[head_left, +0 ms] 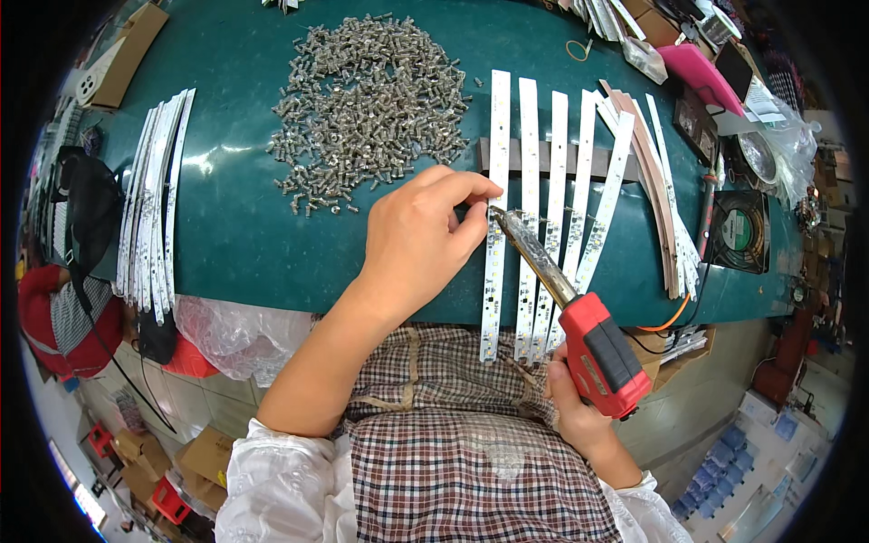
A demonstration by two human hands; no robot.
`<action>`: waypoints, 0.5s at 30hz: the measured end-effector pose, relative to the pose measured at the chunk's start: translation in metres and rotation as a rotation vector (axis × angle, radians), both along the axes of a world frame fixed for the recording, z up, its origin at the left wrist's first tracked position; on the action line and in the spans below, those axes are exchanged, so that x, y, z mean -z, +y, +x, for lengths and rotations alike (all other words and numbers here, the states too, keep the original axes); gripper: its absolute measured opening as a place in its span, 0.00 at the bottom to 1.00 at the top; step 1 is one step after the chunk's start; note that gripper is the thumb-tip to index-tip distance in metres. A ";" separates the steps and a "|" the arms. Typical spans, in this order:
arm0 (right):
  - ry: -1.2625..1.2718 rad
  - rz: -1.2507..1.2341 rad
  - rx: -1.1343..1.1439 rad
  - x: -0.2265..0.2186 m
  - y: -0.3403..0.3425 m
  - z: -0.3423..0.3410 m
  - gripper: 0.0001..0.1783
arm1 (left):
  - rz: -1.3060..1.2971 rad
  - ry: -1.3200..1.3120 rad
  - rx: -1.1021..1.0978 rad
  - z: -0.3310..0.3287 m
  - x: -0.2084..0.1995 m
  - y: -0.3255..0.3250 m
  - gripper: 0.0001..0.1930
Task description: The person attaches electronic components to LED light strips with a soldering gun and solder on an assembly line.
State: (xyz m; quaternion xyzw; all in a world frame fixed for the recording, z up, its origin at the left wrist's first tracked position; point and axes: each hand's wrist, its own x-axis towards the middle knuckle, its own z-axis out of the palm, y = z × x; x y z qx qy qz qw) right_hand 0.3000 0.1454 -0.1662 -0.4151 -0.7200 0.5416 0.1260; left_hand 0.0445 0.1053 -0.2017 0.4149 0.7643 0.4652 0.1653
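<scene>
My right hand (pixel 577 418) grips a red and black soldering gun (pixel 605 355) by its handle. The gun's metal barrel slants up and left, and its tip meets a narrow white LED strip board (pixel 494 281). Just left of that tip, the thumb and forefinger of my left hand (pixel 418 233) are pinched together at the same strip. Whatever they pinch is too small or hidden to make out. Several more LED strips (pixel 528 204) fan out to the right, resting across a dark bar (pixel 541 159) and overhanging the table's near edge.
A large pile of small metal parts (pixel 367 109) covers the table's upper middle. Stacked white strips (pixel 154 204) lie at left, more strips (pixel 659 190) at right. A small black fan (pixel 740 231) and a pink object (pixel 701 77) sit at the right edge. An orange cable (pixel 668 319) runs nearby.
</scene>
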 end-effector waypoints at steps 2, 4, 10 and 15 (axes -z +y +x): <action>-0.003 0.004 -0.017 0.001 0.000 0.000 0.13 | -0.002 0.006 -0.002 0.000 0.000 0.000 0.11; -0.007 0.002 0.000 0.000 0.000 -0.001 0.12 | -0.004 0.003 0.000 0.000 0.000 0.001 0.11; 0.002 -0.020 -0.019 -0.003 0.002 -0.007 0.08 | -0.003 0.026 -0.005 0.000 0.001 0.001 0.10; 0.004 -0.056 -0.043 -0.002 0.003 -0.008 0.04 | -0.008 0.045 -0.021 0.001 0.002 0.001 0.10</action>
